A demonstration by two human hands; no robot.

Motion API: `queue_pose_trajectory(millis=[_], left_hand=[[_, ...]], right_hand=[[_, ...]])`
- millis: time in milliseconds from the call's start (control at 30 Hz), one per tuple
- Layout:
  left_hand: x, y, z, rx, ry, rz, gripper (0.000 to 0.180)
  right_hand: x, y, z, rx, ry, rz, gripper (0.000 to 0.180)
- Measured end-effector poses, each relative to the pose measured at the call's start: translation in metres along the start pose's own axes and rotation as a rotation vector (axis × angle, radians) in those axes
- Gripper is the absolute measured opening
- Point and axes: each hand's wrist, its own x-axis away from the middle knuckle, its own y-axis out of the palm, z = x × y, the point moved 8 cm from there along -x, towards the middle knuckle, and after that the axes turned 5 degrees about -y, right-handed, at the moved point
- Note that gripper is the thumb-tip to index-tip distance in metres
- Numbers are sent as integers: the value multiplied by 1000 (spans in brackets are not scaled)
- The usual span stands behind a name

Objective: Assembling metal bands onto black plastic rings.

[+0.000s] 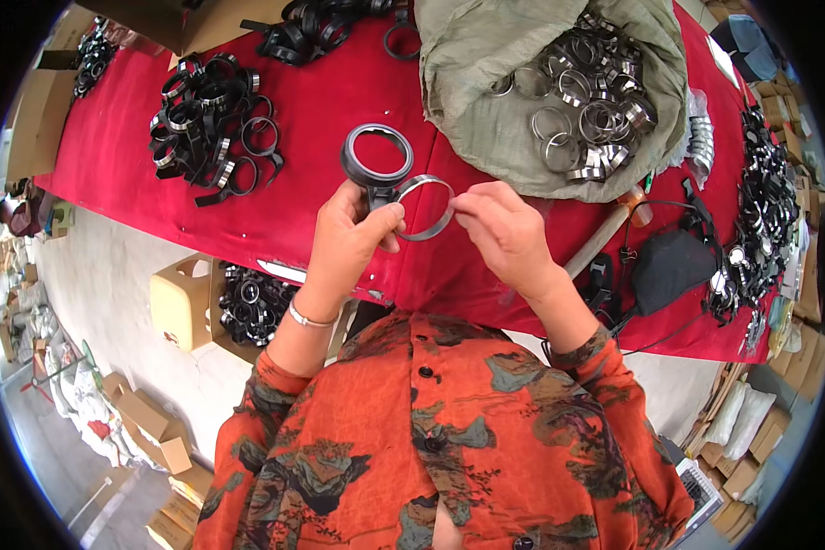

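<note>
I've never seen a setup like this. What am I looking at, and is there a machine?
No machine, just a person's two bare hands. The one picture comes from a wide camera worn on the head, looking down, so straight edges bend. The left hand holds a black ring; the right hand pinches the metal hoop beside it. On the red cloth lie a dark pile of similar pieces, an open sack of hoops, and a black pouch.
</note>
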Motion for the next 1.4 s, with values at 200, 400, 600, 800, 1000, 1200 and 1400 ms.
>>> queue_pose_trajectory(millis=[200,400,600,800,1000,1200,1400], left_hand=[[-14,-16,-22,51,-249,-220,17],[-8,-27,-37,191,-280,-251,15],[-8,-36,-33,-91,-85,-100,30],[-3,-8,-24,-191,26,-123,35],[-3,0,-25,-136,3,-147,33],[1,0,-22,-71,36,-156,26],[1,-8,-30,-159,24,-26,31]], right_hand=[[-1,30,-32,343,-420,-391,13],[6,49,-49,323,-510,-585,10],[-19,33,-43,159,-372,-286,6],[-30,39,-24,15,-180,-26,9],[-25,42,-25,23,-193,-14,8],[-24,42,-31,38,-185,-26,9],[-16,55,-34,118,-206,-58,10]])
